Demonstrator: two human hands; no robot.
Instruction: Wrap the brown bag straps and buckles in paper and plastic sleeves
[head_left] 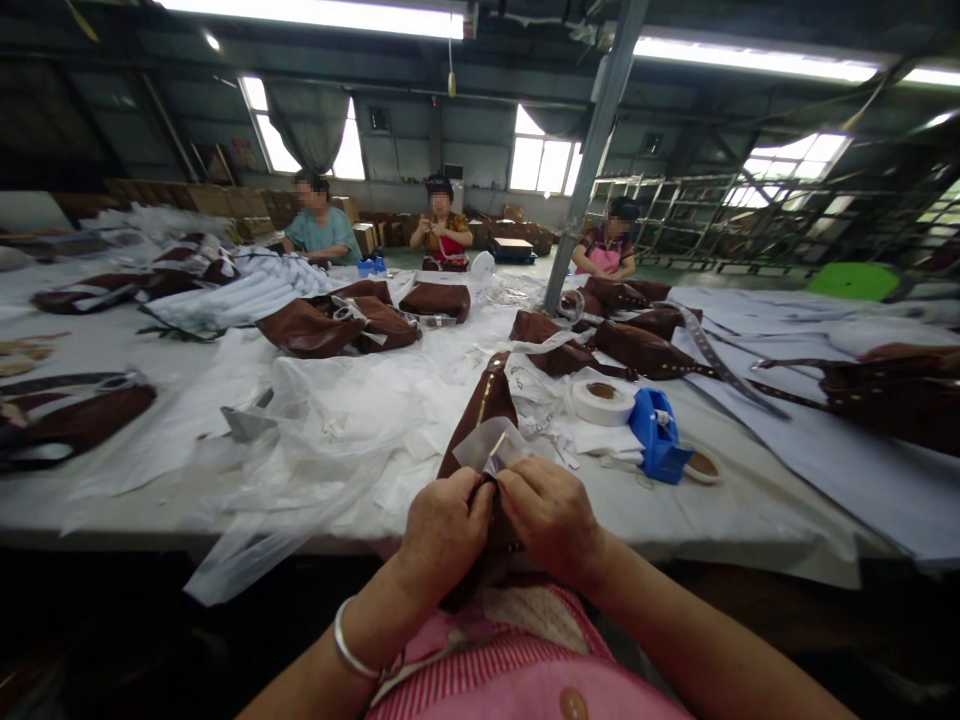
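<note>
The left hand point(448, 522) and right hand point(553, 512) meet at the front edge of the white-covered bench point(675, 525), thumbs and fingertips pinched together in a closed grip on the near end of a dark brown leather bag with a gold-toothed zip point(463, 437); exactly which part each pinches is hidden. The bag lies lengthwise away from the person, its far end on the bench. A small translucent plastic piece point(480, 447) sits over it, just beyond the fingertips. To the right are a white tape roll point(602, 402) and a blue plastic tape dispenser point(658, 438); to the left, crumpled clear plastic sheeting point(330, 410) spreads, partly hanging over the edge.
</note>
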